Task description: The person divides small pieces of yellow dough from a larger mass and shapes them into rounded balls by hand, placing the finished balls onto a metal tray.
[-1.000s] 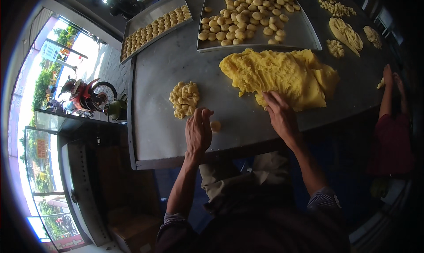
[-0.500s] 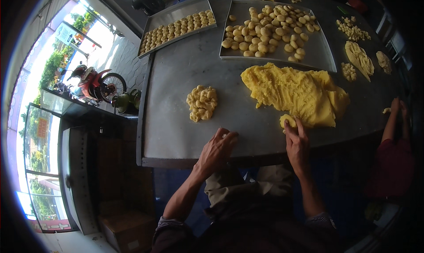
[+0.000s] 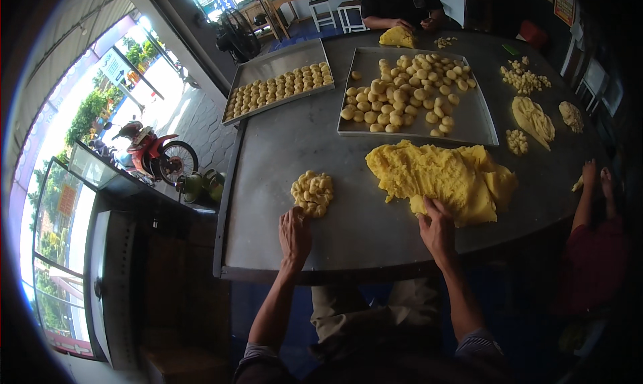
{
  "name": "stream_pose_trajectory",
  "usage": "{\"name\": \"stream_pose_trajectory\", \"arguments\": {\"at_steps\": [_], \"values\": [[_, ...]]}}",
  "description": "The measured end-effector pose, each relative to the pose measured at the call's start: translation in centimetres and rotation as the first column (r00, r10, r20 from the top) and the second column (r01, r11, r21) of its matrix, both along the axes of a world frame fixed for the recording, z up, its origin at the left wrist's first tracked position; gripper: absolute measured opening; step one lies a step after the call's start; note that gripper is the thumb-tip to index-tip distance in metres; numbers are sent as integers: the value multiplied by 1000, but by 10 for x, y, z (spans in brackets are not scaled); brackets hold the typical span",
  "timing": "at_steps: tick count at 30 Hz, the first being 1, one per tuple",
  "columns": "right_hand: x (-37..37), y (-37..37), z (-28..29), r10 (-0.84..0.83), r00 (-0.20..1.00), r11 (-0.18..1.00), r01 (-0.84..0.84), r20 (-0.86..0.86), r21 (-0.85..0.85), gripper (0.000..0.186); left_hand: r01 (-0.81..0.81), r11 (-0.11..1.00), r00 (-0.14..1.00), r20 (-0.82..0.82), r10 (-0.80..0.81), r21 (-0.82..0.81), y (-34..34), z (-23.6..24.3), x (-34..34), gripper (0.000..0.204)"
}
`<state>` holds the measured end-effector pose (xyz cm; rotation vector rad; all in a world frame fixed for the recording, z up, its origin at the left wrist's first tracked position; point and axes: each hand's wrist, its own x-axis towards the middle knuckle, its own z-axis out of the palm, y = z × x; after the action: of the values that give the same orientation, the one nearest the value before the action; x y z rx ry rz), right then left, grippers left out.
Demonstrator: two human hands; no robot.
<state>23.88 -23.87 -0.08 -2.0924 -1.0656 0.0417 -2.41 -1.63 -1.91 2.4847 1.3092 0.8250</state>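
Near side of the grey table (image 3: 355, 250), and the right hand (image 3: 437, 228) pinches a small yellow lump (image 3: 416, 204) against the near edge of the big yellow mass (image 3: 445, 176)! Left hand (image 3: 295, 238) at the pale dough pile (image 3: 312, 192), fingertips hidden, grip impossible to call. Beyond the mass, a tray (image 3: 479, 119) of loose rounds; farther left, a second tray (image 3: 274, 68) in neat rows; across the table, a person in black (image 3: 396, 10).

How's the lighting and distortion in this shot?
Head view: daylight washes out patches around the red motorcycle; head view: the wide lens bows the smooth grey tabletop at its edge; head view: shadow dims the dark red clothing far right, while the lumpy yellow dough slab reads clearly.
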Motion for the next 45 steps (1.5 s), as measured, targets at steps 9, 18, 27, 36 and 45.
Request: {"name": "stream_pose_trajectory", "arguments": {"at_steps": [9, 18, 27, 36, 45], "values": [[30, -16, 25, 227, 971, 909, -182, 80, -374, 43, 32, 977, 966, 256, 25, -213, 16, -11, -14, 28], [-31, -45, -24, 10, 897, 968, 101, 442, -229, 50, -5, 909, 944, 299, 142, -416, 8, 16, -23, 25], [6, -12, -12, 129, 964, 991, -114, 234, -77, 32, 122, 928, 874, 481, 68, -352, 42, -11, 0, 21], [5, -22, 7, 61, 969, 982, -15, 240, -190, 32, 298, 949, 955, 33, -296, -105, 7, -1, -27, 29], [-13, -45, 1, 106, 990, 994, -104, 90, -29, 34, 194, 981, 981, -11, -194, -12, -58, 37, -30, 47]]}}
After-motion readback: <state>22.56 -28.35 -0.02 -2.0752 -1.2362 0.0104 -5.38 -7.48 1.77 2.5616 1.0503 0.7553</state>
